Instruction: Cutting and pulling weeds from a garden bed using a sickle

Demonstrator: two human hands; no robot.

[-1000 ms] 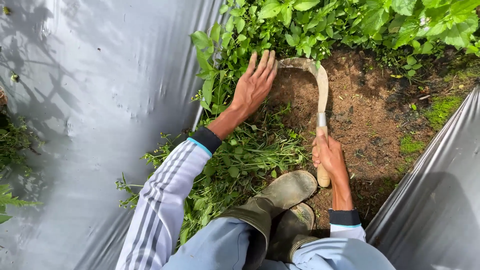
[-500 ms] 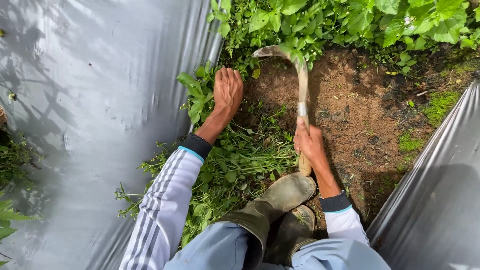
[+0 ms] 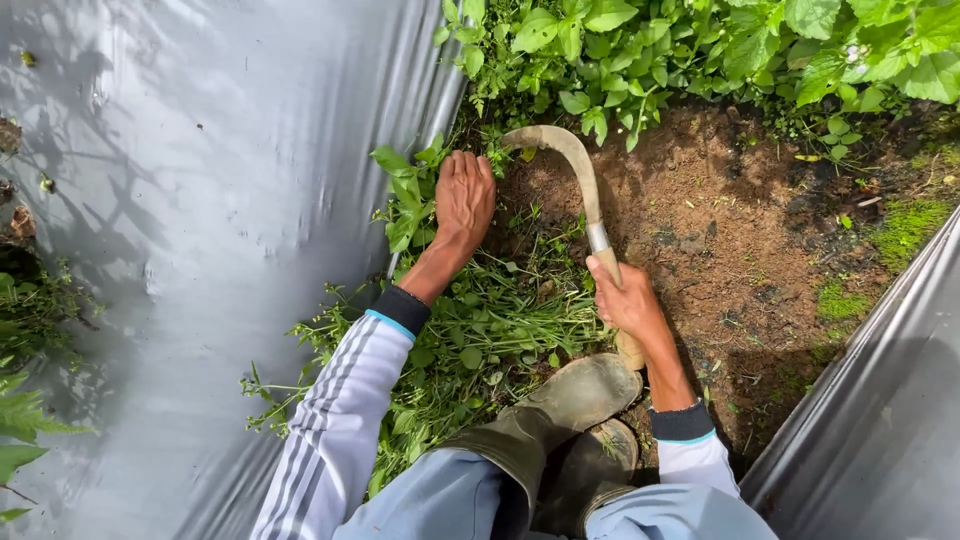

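Note:
My right hand [image 3: 627, 297] grips the wooden handle of a curved sickle [image 3: 573, 163], whose blade hooks left over the bare brown soil [image 3: 700, 220] to the standing green weeds [image 3: 620, 50]. My left hand [image 3: 464, 197] lies palm down, fingers together, on leafy weeds at the edge of the silver plastic mulch sheet [image 3: 200, 220], a hand's width left of the blade tip. A heap of cut weeds [image 3: 480, 330] lies between my arms.
My two olive rubber boots [image 3: 570, 420] stand on the soil below my hands. A second silver mulch sheet [image 3: 880, 400] rises at the right. Patches of moss [image 3: 910, 220] and dense leafy plants fill the far strip.
Both hands have shifted left and toward me. My left hand, spread open in the air a second ago, has come down with fingers closed onto the weeds. The sickle moved along with my right hand.

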